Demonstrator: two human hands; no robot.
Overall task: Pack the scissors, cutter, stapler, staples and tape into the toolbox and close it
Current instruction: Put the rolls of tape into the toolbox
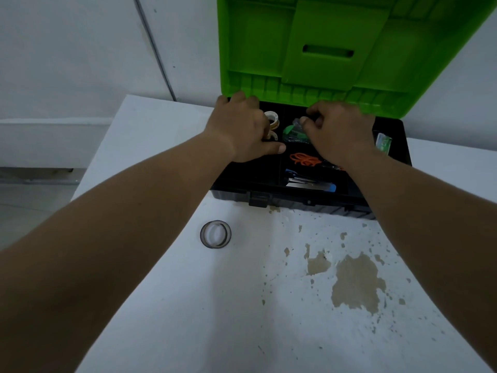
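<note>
The black toolbox (295,204) stands open on the white table, its green lid (330,49) tilted over it. My left hand (242,130) has its fingers on the lid's front edge at the left. Further right along that edge, my right hand (338,133) curls its fingers around it. Inside lie tape rolls (272,118), a green cutter (291,131), orange scissors (304,159), a blue and silver stapler (312,183) and a green staples box (384,141). Another clear tape roll (215,234) lies on the table in front of the box.
The table (242,305) has chipped white paint with brown patches at the right. A white wall stands right behind the toolbox. The table's left edge runs diagonally, with floor below it. A black latch (259,199) hangs on the box's front.
</note>
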